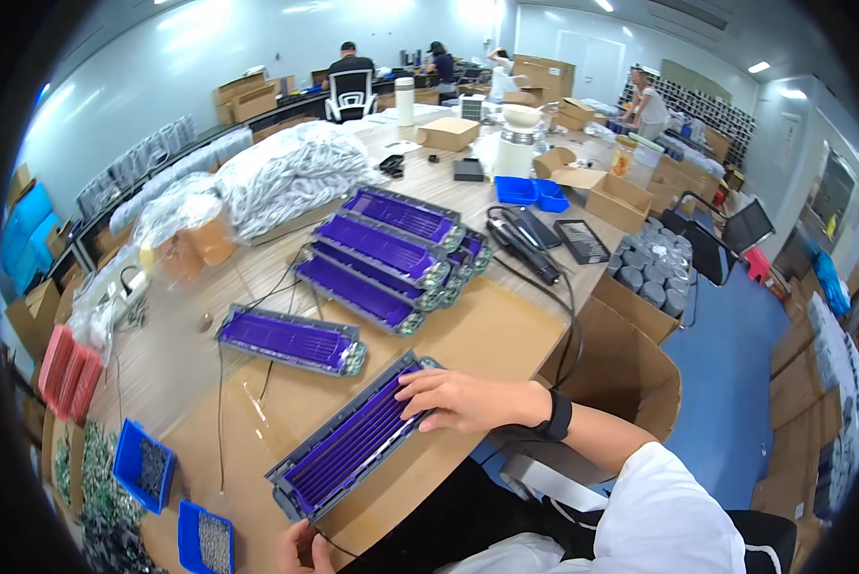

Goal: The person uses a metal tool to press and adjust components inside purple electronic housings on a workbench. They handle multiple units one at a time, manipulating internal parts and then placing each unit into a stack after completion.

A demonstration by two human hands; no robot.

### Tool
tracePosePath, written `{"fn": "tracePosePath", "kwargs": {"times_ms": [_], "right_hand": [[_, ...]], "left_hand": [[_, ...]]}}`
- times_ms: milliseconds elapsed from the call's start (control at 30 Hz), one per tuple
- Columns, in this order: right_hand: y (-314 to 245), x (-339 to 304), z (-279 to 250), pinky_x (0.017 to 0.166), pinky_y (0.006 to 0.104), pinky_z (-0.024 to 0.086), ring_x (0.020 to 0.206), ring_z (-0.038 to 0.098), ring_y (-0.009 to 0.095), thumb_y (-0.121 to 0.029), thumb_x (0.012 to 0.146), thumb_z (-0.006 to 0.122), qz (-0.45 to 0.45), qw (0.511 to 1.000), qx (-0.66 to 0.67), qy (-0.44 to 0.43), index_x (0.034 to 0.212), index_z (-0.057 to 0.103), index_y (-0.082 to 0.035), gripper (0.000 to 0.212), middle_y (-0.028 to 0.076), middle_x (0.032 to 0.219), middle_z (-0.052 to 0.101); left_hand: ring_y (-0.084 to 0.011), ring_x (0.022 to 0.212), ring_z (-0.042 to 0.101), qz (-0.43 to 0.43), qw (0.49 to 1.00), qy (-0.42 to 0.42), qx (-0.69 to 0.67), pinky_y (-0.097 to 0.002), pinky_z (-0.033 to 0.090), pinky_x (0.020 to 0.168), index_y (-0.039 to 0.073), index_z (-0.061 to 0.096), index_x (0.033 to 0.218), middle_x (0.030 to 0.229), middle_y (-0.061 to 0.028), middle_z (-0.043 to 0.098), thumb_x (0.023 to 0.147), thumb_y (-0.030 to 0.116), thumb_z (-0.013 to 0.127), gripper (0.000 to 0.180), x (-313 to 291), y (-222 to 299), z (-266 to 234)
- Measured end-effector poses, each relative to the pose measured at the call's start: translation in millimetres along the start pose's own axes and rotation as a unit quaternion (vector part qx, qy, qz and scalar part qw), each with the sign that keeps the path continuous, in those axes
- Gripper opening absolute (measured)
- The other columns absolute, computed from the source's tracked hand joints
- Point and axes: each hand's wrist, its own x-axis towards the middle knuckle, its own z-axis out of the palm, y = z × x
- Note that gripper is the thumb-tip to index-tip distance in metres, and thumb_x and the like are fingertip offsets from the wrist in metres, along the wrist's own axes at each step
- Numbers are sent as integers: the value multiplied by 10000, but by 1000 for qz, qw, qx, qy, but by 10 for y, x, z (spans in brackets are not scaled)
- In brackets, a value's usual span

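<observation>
In front of me, a long grey housing with a purple slatted inside (pixel 348 459) lies slanted on the cardboard-covered table. My right hand (pixel 453 400), with a dark band at its wrist, rests over the far half of it. Its fingers are extended and slightly bent, the tips touching the purple slats near a thin pale strip (pixel 389 442). At the near left end of the housing is my left hand (pixel 305 550), thumb and finger curled close together beside a thin black wire (pixel 345 550). The lower edge cuts that hand off, and whatever its fingers pinch is hidden.
One similar purple unit (pixel 290 339) lies beyond, with a stack of several (pixel 377 253) behind it. Blue bins (pixel 144 466) of small parts stand at left, red pieces (pixel 68 373) farther off. A corded black tool (pixel 523 246) lies right of the stack; an open carton (pixel 630 359) stands beside the table.
</observation>
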Motion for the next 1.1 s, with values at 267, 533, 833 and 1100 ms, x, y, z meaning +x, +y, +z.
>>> {"fn": "tracePosePath", "kwargs": {"times_ms": [267,533,833,1100], "right_hand": [[990,-923,-1418,770,370,548,828,697,304,6,803,631,269,830,-153,465,910,728,-18,146,174,884,715],[2311,-1451,-1641,811,421,546,908,690,354,5,747,643,419,833,-213,293,918,735,-25,196,193,912,719],[2521,-1626,-1613,802,438,537,913,676,388,16,773,614,440,847,-229,192,1072,670,24,304,234,943,696],[1669,-1542,-1428,703,496,485,821,598,449,-72,855,519,354,797,-379,309,897,567,40,129,285,840,578]], "left_hand": [[-162,902,638,-45,995,32,-86,-268,542,778,7,581,1269,1038,-90,658,927,34,668,354,-31,-164,-10],[-151,871,630,-75,992,40,-97,-270,535,768,-9,597,1219,989,-76,655,933,49,663,299,-20,-110,2],[-213,953,615,-2,1000,7,13,-333,504,847,5,645,1144,1046,-125,650,881,50,702,273,67,-53,-7],[-422,1239,530,80,991,67,82,-454,439,989,60,671,789,1407,-296,435,720,60,800,146,29,-55,16]]}}
